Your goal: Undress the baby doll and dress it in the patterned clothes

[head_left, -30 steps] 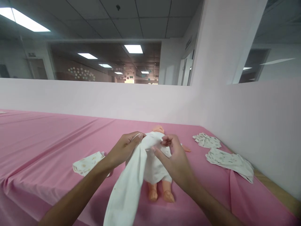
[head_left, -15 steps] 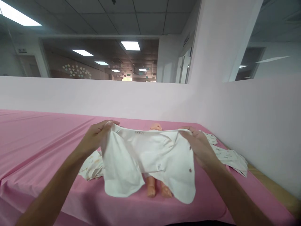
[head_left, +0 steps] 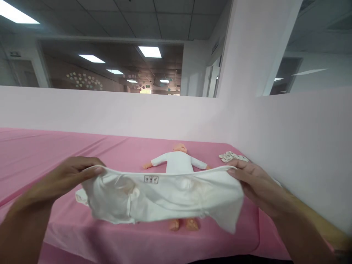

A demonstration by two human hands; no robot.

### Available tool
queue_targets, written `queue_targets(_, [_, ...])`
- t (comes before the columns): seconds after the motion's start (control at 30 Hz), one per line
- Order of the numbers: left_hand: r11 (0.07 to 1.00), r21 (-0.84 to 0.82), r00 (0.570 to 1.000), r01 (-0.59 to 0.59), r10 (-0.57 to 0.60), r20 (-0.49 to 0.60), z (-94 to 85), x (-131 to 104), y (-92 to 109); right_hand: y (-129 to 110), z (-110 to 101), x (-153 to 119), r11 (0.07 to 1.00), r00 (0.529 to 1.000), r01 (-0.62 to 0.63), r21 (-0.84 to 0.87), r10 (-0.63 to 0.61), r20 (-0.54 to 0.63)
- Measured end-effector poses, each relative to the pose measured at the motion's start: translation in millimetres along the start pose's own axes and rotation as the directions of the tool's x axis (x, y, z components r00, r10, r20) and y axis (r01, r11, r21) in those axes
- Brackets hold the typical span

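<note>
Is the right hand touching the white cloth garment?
Touching: the head view shows the right hand pinching the white cloth garment at its top edge.

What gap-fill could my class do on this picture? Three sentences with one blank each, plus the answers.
1. The garment held by the left hand and right hand is coloured ____.
2. The sheet under the doll is coloured ____.
3. Below the garment's hanging edge, the doll's two ____ show.

Missing words: white; pink; feet.

We now stretch the white garment (head_left: pixel 170 198) wider and lower, uncovering the doll's sleeves (head_left: pixel 160 158) at twelve o'clock.
</note>
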State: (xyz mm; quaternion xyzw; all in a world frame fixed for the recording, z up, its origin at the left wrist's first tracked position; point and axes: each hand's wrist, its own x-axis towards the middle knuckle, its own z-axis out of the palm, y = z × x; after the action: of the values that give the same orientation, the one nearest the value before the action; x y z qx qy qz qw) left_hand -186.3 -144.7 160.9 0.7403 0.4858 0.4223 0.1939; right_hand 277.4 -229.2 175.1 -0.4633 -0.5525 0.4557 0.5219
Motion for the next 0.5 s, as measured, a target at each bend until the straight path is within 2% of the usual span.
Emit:
queue_targets(0.07, [1.0,0.002,1.0,0.016,-0.016,-0.021,-11.5,-8,-4,-11,2,-10,0.999,1.0,-0.026,0.03,0.025,0.012])
queue_targets(0.13, [0.999,0.017,0.985,0.052,-0.048,-0.166,-13.8,-8,-3,-22,11,-10,0.999,1.0,-0.013,0.031,0.013,-0.005])
queue_targets(0.17, [0.997,0.028,0.974,0.067,-0.059,-0.22,-12.0,-3,-1,-27,17,-6,1.0,1.0,0.005,0.025,-0.005,-0.02])
queue_targets(0.23, [0.994,0.071,0.971,0.088,-0.069,-0.229,-5.0,18,3,-34,30,11,0.999,0.998,0.047,0.002,-0.047,-0.051])
queue_targets(0.3, [0.98,0.147,0.987,0.13,-0.115,-0.109,4.7,50,-1,-37,40,36,0.998,0.995,0.066,-0.019,-0.067,-0.076])
queue_targets(0.37, [0.974,0.183,0.99,0.135,-0.139,0.01,18.0,87,-15,-33,43,69,0.998,0.994,0.057,-0.023,-0.059,-0.095])
queue_targets(0.43, [0.979,0.166,0.987,0.119,-0.135,0.086,38.0,124,-40,-21,41,107,0.998,0.993,0.055,0.0,-0.055,-0.1])
queue_targets(0.5, [0.981,0.173,0.984,0.091,-0.116,0.138,66.9,153,-67,-4,36,146,0.999,0.992,0.039,0.025,-0.035,-0.125])
